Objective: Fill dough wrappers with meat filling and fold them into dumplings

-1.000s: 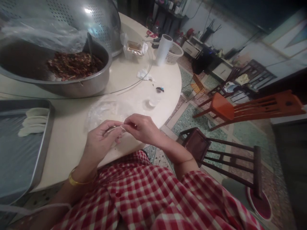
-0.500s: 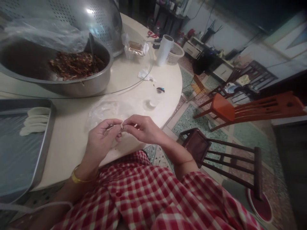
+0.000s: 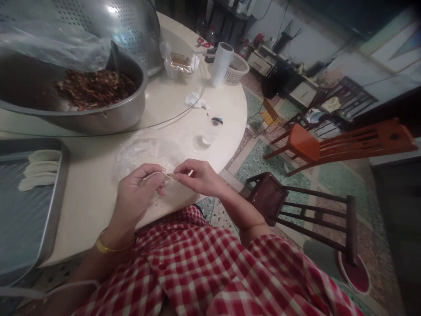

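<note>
Between my two hands is a small pale dumpling [image 3: 169,175], mostly hidden by the fingers. My left hand [image 3: 140,188] is closed round its body, thumb on the near side. The thumb and forefinger of my right hand [image 3: 199,177] pinch its right end. Both hands hover over the table's near edge, just in front of a crumpled clear plastic bag [image 3: 141,151]. Several pale, folded dumplings [image 3: 42,169] lie in a row in a metal tray [image 3: 54,215] at the left. Behind it, a large steel bowl [image 3: 115,116] contains dark chopped filling [image 3: 94,90] with a utensil stuck in it.
A steel colander [image 3: 141,39] stands behind the bowl. Farther right on the table [image 3: 230,109] are a foil-wrapped block [image 3: 180,62], a plastic roll [image 3: 222,65], a white basket [image 3: 237,70] and a small clear cup [image 3: 208,137]. Wooden chairs [image 3: 305,147] stand on the floor at the right.
My right hand has drawn slightly away from the left, so more of the dumpling's end shows between the fingers. The view has shifted a little, moving the table items leftward.
</note>
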### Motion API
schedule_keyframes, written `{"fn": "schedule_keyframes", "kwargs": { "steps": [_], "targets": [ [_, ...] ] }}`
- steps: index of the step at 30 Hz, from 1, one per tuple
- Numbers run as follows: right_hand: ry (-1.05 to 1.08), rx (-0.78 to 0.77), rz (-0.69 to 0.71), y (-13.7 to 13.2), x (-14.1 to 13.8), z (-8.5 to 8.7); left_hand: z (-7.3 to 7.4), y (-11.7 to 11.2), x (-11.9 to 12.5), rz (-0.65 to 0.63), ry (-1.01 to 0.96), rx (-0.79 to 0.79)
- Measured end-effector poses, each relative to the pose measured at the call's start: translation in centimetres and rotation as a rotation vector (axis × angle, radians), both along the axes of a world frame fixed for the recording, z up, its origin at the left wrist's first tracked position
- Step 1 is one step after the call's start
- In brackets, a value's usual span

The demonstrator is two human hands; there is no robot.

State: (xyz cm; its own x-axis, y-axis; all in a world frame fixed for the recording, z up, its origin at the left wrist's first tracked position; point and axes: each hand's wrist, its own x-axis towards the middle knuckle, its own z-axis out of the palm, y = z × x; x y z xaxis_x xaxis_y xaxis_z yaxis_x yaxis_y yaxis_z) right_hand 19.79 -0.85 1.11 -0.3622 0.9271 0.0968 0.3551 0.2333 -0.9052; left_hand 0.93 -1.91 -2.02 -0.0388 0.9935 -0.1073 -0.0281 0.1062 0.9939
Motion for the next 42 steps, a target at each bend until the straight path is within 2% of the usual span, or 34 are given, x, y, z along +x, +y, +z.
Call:
{"fn": "schedule_keyframes", "kwargs": {
  "steps": [5, 11, 14, 17, 23, 34, 37, 42],
  "targets": [
    [0.067, -0.146, -0.080, 0.5, -0.4, -0.6, -0.1, -0.1, -0.1, -0.040, 0.048, 0.014],
    [0.257, -0.479, -0.071, 0.8, -1.0, -0.3, 0.5, -0.1, 0.0, -0.106, 0.114, 0.050],
    [0.335, -0.528, -0.076, 0.7, -1.3, 0.1, 0.6, -0.1, 0.1, -0.099, 0.106, 0.050],
    [0.383, -0.505, -0.064, 0.6, -1.5, 0.1, 0.5, -0.1, 0.2, -0.101, 0.102, 0.036],
    [0.384, -0.356, -0.045, 0.3, -1.8, -1.2, 0.0, 0.0, 0.1, -0.085, 0.057, 0.029],
    [-0.004, 0.433, -0.062, -0.9, -1.8, -2.1, 0.2, 0.1, 0.3, -0.058, 0.048, 0.035],
    [-0.081, 0.506, -0.081, -0.9, -2.0, -2.9, 0.2, 0.0, 0.3, -0.055, 0.055, 0.027],
    [-0.202, 0.550, -0.189, -1.0, -2.5, -4.4, 0.3, -0.2, 0.7, -0.074, 0.055, 0.016]
  ]
}}
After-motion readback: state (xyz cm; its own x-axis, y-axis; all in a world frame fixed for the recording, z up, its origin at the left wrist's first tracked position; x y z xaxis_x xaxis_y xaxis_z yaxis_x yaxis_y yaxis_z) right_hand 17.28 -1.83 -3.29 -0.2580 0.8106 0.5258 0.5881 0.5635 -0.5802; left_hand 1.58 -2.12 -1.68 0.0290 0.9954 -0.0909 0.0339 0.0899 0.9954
